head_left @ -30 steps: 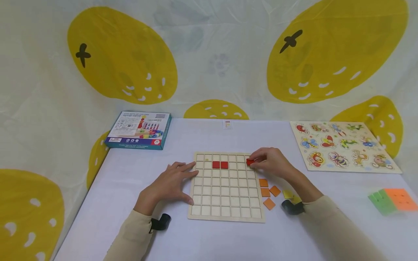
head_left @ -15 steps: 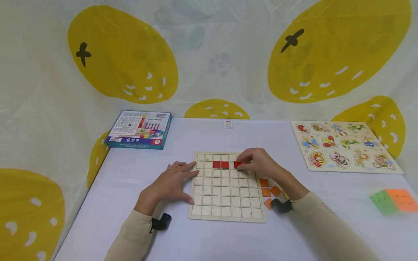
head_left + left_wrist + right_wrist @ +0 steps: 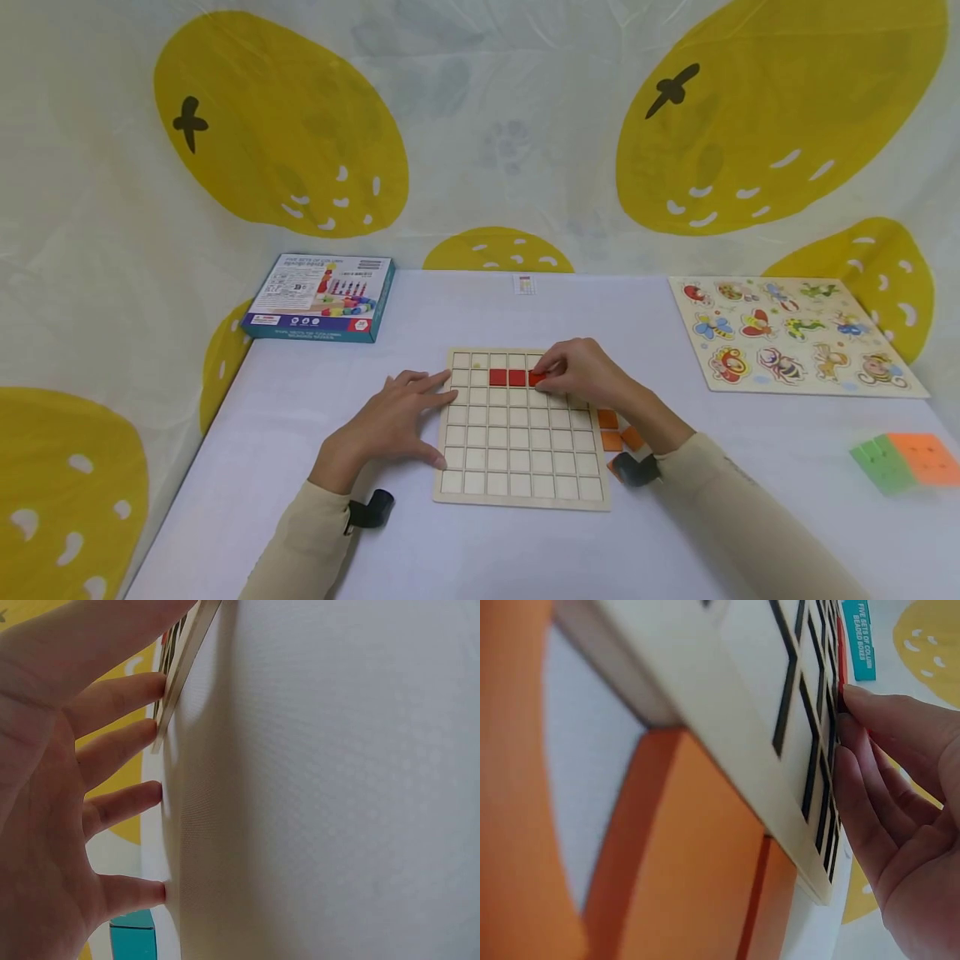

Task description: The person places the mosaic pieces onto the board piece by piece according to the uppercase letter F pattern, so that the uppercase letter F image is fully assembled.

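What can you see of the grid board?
The grid board is pale, looks wooden and lies flat on the white cloth, divided into squarish cells edged with dark lines. Two red tiles sit in its second row from the far edge; the right hand pinches a third red tile beside them. The left hand touches its left edge.

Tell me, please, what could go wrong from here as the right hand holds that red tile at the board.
The red tile pinched by the right hand could catch on the gridded board and sit crooked. It might also bump the two red squares lined up beside it. The black wrist camera hangs close to the orange tiles, so it may brush them aside.
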A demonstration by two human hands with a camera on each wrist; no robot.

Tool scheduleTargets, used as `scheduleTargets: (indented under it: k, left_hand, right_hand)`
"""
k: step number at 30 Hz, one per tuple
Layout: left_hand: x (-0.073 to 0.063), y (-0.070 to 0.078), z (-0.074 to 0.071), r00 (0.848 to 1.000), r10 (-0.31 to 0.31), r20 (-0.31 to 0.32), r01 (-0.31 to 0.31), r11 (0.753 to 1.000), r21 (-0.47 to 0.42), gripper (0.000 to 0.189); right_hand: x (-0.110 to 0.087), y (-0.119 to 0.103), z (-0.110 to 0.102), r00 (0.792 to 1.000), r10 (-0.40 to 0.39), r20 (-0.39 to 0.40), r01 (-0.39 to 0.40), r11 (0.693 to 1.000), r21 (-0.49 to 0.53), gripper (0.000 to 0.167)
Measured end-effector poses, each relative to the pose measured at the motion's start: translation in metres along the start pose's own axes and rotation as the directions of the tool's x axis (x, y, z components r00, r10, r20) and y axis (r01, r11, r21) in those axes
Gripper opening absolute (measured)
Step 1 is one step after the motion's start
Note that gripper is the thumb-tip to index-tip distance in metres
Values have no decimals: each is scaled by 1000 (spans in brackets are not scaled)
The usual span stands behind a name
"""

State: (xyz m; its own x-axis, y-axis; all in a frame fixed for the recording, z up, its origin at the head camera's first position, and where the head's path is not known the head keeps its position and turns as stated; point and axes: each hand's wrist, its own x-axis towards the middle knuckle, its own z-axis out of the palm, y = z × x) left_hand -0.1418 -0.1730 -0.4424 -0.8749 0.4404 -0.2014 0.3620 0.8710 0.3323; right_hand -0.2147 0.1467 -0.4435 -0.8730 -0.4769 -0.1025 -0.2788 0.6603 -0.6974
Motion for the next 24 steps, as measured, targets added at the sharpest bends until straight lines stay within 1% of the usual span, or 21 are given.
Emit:
scheduleTargets:
  k: [4, 14, 24]
  left_hand:
    - [0, 0, 0, 1000, 0, 3, 0, 1000, -4, 101]
    - [2, -2, 1, 1000, 4, 0, -4, 1000, 1, 102]
    - [1, -2, 1, 1000, 6, -2, -6, 1000, 0, 101]
  right_hand:
    - [0, -1, 1, 1000, -14, -4, 14, 1000, -20, 21]
    - [1, 1, 3, 1000, -17, -25, 17, 1000, -1, 17]
    - [1, -5, 1, 1000, 5, -4, -5, 1000, -4, 15]
